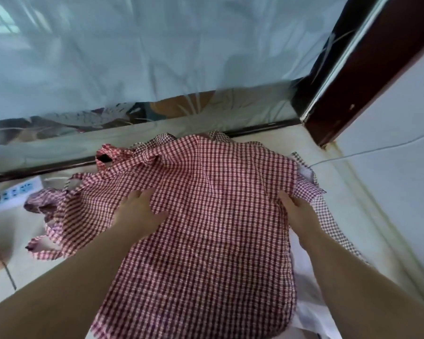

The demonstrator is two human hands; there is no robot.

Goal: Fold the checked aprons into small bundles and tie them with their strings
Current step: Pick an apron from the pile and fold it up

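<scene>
Apron [218, 204]: spread wide so you can fold it;
Left hand [137, 211]: fingers grasp one side;
Right hand [299, 211]: fingers grasp the other

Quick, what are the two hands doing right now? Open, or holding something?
Left hand: grips a fold of the red-and-white checked cloth apron.
Right hand: grips the same apron's right edge.
</scene>
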